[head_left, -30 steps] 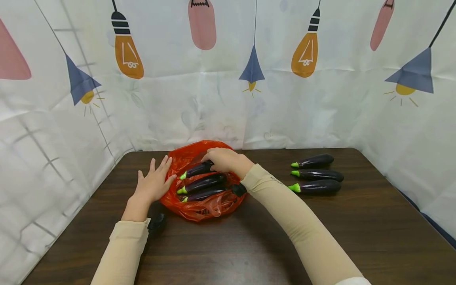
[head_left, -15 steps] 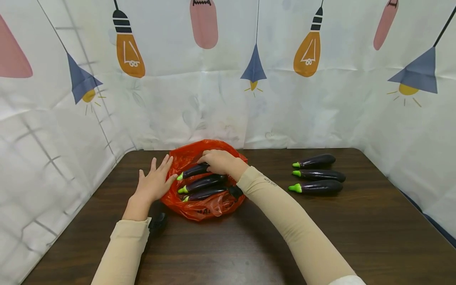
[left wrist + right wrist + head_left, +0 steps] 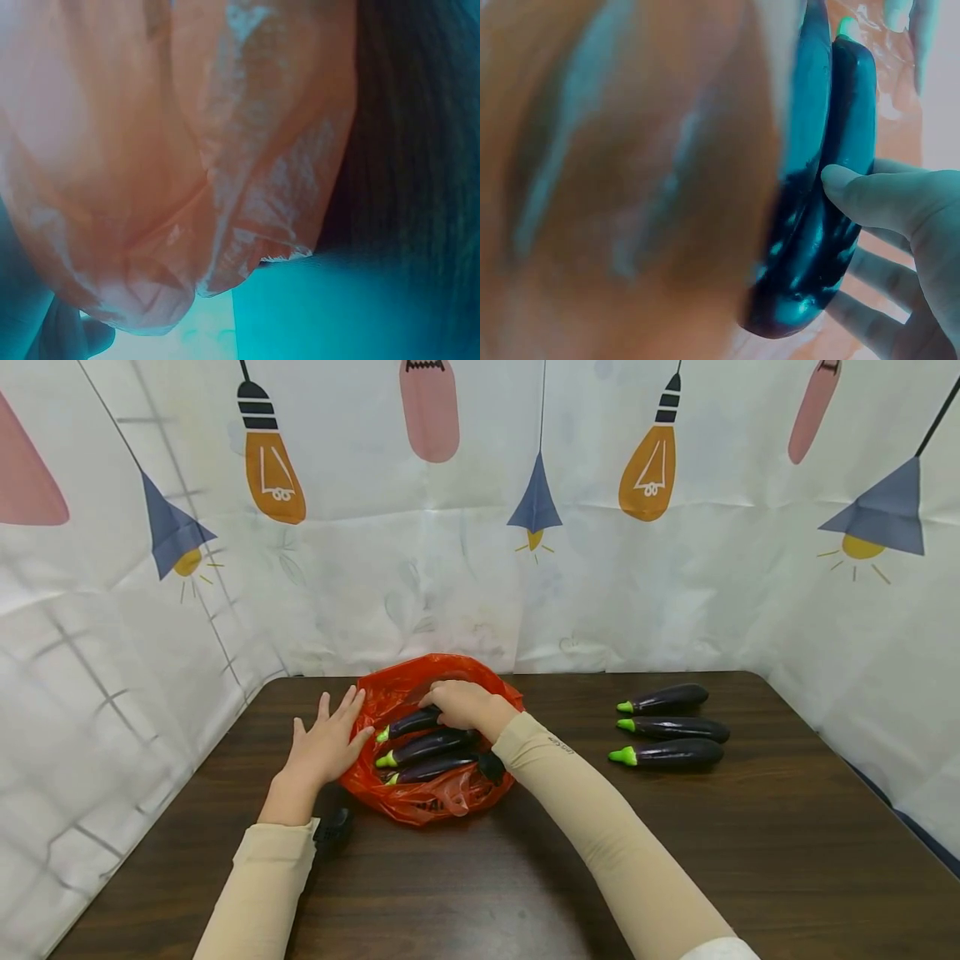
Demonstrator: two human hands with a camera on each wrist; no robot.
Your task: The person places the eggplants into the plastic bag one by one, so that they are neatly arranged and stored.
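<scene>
A red plastic bag [image 3: 386, 693] lies with its mouth open at the back of the table. Inside are three dark purple eggplants with green stems, side by side. My right hand [image 3: 467, 706] reaches into the bag and grips the farthest eggplant [image 3: 411, 723]; in the right wrist view the thumb [image 3: 847, 184] lies on one side of it, the fingers on the other. Nearer me lie the middle eggplant [image 3: 431, 747] and the front eggplant [image 3: 431, 768]. My left hand [image 3: 318, 750], fingers spread, touches the bag's left rim. The bag's film [image 3: 150, 165] fills most of the left wrist view.
Three more eggplants lie in a row on the right of the brown table [image 3: 480, 877]: a back one [image 3: 671, 697], a middle one [image 3: 678, 727] and a front one [image 3: 675, 753]. A white curtain [image 3: 450, 585] printed with lamps hangs behind the table.
My right hand has lowered and come slightly toward me, settling the gripped eggplant beside the other two in the bag. The left hand stays at the bag's rim.
</scene>
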